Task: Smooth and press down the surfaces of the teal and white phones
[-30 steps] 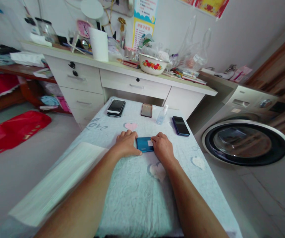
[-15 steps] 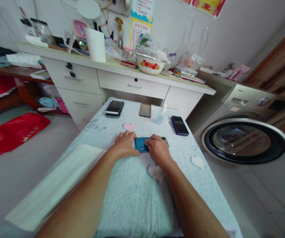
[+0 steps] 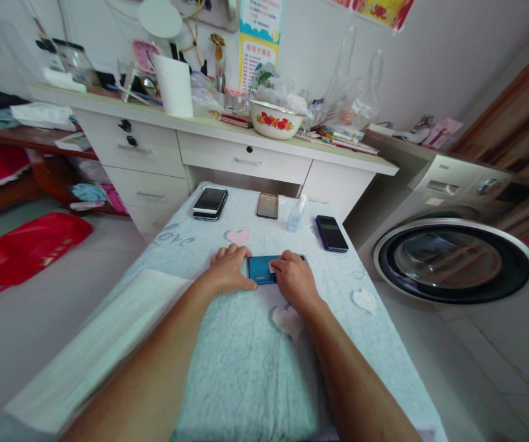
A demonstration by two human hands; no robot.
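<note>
A blue smartphone [image 3: 259,270] lies back side up on the cloth-covered table, its long side running left to right. My left hand [image 3: 230,270] grips its left end, with thumb and fingers at the two long edges. On the back of the phone, my right hand [image 3: 295,276] presses down with bent fingers. A small pale piece, like a folded wipe or pad, shows under those fingertips; its kind is hard to make out. The right hand covers much of the phone's right half. Beyond the hands stands a clear spray bottle [image 3: 295,215].
Two stacked phones [image 3: 211,202] lie at the far left, a phone case [image 3: 268,205] at the far middle, and a dark phone [image 3: 332,233] at the right. A long pale sheet [image 3: 98,350] is under my left forearm. A washing machine [image 3: 448,184] stands right.
The view has shifted slightly. My right fingers have moved a little on the phone's back, and more of the pale piece shows. My left hand keeps its grip.
</note>
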